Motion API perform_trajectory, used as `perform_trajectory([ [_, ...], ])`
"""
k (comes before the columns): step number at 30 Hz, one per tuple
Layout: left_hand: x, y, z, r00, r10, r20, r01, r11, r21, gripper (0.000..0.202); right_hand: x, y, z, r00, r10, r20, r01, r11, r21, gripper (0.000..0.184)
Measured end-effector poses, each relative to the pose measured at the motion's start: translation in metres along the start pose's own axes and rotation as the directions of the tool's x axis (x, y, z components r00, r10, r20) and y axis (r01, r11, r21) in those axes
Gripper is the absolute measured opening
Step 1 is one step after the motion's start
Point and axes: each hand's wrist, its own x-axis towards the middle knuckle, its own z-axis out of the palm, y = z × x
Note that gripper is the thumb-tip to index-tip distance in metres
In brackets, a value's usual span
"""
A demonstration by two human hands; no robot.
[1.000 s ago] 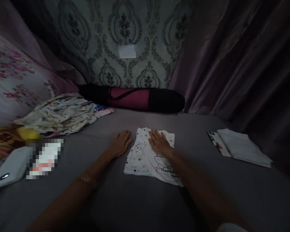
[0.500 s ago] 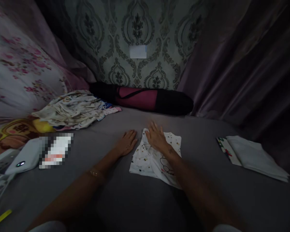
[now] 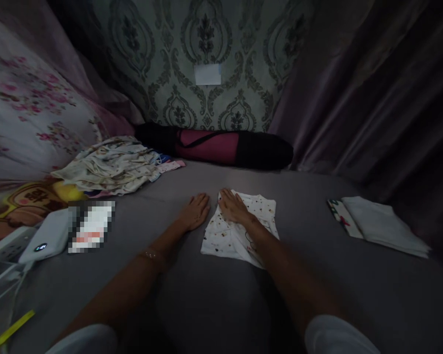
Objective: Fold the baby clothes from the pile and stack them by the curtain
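Since the earlier frames, we are finding the right hand (image 3: 232, 206) shifted across the white printed garment (image 3: 217, 241), from nearer its middle to its far left corner, while the left hand (image 3: 196, 211) is keeping its place just beside that edge. We are holding both hands open and palm down: the right is pressing flat on the cloth with its fingers almost together, and the left is resting on the grey sheet (image 3: 192, 305) with its fingers slightly parted. The garment is lying in the middle, in front of us, its thin, soft fabric carrying small scattered motifs and forming creases below the right hand; our right forearm is crossing its right side and partly hiding a line drawing. Beyond it, a rounded black and dark pink bag (image 3: 210, 146) is stretching along the wall, and a rumpled pile of clothes (image 3: 114, 164) is spreading at the far left. We are seeing the garment's left and near edges lying free on the smooth sheet, which is running on to folded white cloth (image 3: 386, 223) well apart on the right. On our left, a pale, smooth device with a small lit display (image 3: 46, 236) is sitting well away from the left hand.
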Motion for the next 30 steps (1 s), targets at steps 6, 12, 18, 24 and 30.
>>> perform_trajectory([
  [6, -0.015, 0.012, -0.019, 1.000, 0.008, 0.016, -0.004, 0.963, -0.268, 0.063, -0.077, 0.032, -0.043, 0.996, -0.054, -0.077, 0.059, 0.996, 0.070, 0.062],
  [12, -0.054, 0.081, -0.016, 0.883, 0.446, 0.145, -0.415, 0.887, -0.200, 0.063, -0.164, 0.047, -0.022, 0.997, -0.059, 0.040, 0.064, 0.989, -0.137, 0.059],
  [18, -0.059, 0.096, 0.004, 0.857, 0.463, 0.226, -0.457, 0.886, -0.083, 0.065, -0.170, 0.033, -0.014, 0.998, -0.057, 0.040, 0.064, 0.974, -0.219, 0.059],
  [24, -0.080, 0.088, -0.024, 0.883, 0.441, 0.160, -0.440, 0.897, -0.044, 0.062, -0.194, 0.035, -0.032, 0.994, -0.100, -0.043, 0.094, 0.989, -0.110, 0.053],
  [30, -0.130, 0.045, -0.047, 0.902, 0.429, 0.048, -0.429, 0.903, -0.020, 0.042, -0.260, 0.053, -0.052, 0.990, -0.109, -0.085, 0.099, 0.989, -0.112, 0.045],
])
